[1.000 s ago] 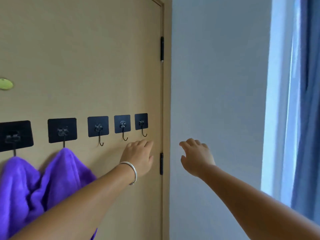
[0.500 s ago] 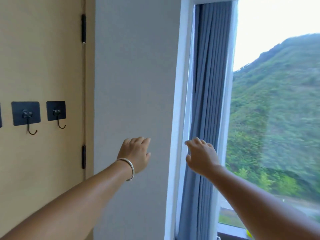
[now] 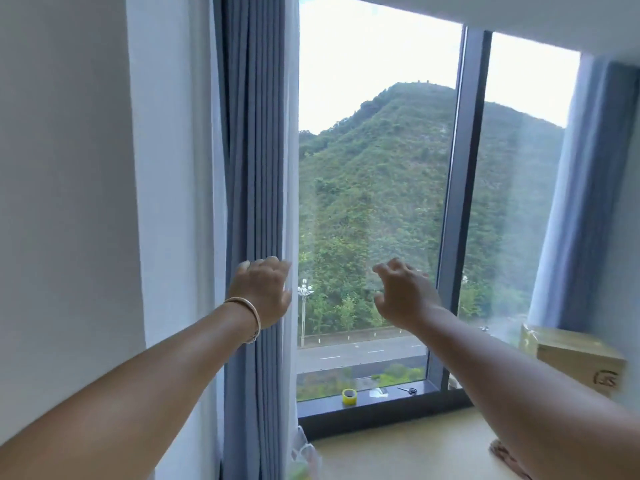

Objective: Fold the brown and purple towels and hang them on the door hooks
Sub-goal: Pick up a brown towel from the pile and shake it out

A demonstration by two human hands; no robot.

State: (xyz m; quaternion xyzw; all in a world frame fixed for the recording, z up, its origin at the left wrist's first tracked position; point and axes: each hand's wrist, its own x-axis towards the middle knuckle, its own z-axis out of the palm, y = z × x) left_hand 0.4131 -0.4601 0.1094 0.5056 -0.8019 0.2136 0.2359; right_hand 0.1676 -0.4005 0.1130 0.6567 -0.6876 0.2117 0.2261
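Note:
Both arms reach forward at chest height toward a window. My left hand (image 3: 261,289), with a bracelet at the wrist, hovers in front of the blue curtain (image 3: 256,168), fingers relaxed and holding nothing. My right hand (image 3: 403,294) is raised in front of the window pane (image 3: 374,168), fingers loosely bent and empty. The door, its hooks and the purple towel are out of view. A patterned brownish edge (image 3: 502,455) peeks out under my right forearm; I cannot tell what it is.
A wooden sill surface (image 3: 398,452) runs below the window. On the dark window ledge sit a yellow tape roll (image 3: 349,397) and small scissors (image 3: 410,390). A cardboard box (image 3: 575,355) stands at the right. White wall (image 3: 69,202) fills the left.
The view has swung right, from the door with hooks and the hanging purple towel, past the wall, to the window. Both hands stay raised and empty throughout.

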